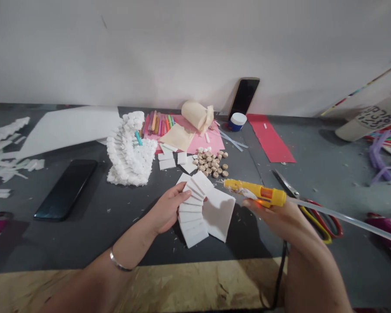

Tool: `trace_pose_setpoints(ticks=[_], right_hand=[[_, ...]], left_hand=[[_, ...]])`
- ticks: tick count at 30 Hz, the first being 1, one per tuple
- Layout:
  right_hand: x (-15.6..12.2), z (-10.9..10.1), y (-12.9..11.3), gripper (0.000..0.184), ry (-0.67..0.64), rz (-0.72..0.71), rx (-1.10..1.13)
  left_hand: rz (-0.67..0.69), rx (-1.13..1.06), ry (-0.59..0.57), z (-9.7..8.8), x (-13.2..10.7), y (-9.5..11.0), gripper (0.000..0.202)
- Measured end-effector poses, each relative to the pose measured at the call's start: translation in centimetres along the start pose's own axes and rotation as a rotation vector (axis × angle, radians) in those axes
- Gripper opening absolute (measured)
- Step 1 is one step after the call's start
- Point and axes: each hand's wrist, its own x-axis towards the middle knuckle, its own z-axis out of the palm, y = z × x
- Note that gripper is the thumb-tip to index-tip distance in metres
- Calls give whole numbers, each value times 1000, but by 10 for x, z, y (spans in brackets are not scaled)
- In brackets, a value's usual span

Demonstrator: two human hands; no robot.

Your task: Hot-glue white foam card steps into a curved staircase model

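Observation:
My left hand (170, 208) grips a fanned piece of overlapping white foam strips (192, 213), thumb on top and fingers underneath. Joined to it or just behind it is a larger white foam sheet (219, 213); I cannot tell which. In my right hand (276, 217) is a yellow hot glue gun (257, 192), its nozzle pointing left, above and to the right of the foam. A clear glue stick (339, 215) sticks out of its back end, and an orange light glows on its body. Most of my right fingers are hidden behind the gun.
Beyond my hands lie small brown discs (211, 164), white foam squares (167, 161) and a white ruffled swan-like figure (130, 152). Scissors (319, 221) lie right, a phone (67, 189) left. Another phone (244, 95) leans on the wall behind a small jar (237, 122).

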Motion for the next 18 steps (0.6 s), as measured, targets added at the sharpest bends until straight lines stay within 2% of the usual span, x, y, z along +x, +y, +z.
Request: trace_pose_setpoints(ticks=[3, 6, 9, 15, 18], right_hand=[[10, 0, 11, 34, 35, 78, -33], [25, 2, 29, 44, 16, 151, 17], [39, 7, 43, 54, 18, 135, 114], [50, 12, 48, 45, -75, 116, 318], [45, 8, 49, 44, -59, 96, 210]], left_hand=[[-5, 18, -4, -4, 2, -2, 34], [4, 21, -20, -7, 3, -4, 34], [15, 20, -20, -7, 3, -4, 36], [28, 21, 2, -2, 0, -1, 33], [31, 9, 9, 0, -2, -1, 31]])
